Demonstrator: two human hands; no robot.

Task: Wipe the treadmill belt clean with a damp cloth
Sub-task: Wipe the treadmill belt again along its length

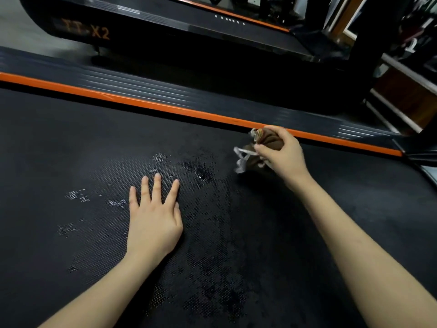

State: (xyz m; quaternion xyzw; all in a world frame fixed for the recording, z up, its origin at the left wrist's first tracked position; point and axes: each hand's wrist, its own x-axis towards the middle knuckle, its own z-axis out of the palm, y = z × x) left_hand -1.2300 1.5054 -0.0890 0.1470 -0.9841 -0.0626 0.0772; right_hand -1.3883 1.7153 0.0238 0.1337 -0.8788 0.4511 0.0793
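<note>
the wiping itself looks to be the step in hand. the person's right hand [281, 152] has its grip clamped on a bunched brown cloth [261, 147] with pale frayed edges, held at the far right of the treadmill belt [71, 143], just near of the orange side rail [142, 100]; whether the cloth touches the belt cannot be told. the left hand [155, 216] lies flat on the belt, fingers apart, holding nothing. wet patches [198, 174] glisten between the hands and to the left. the next move likely calls for pressing the cloth down and sweeping it left across those patches.
</note>
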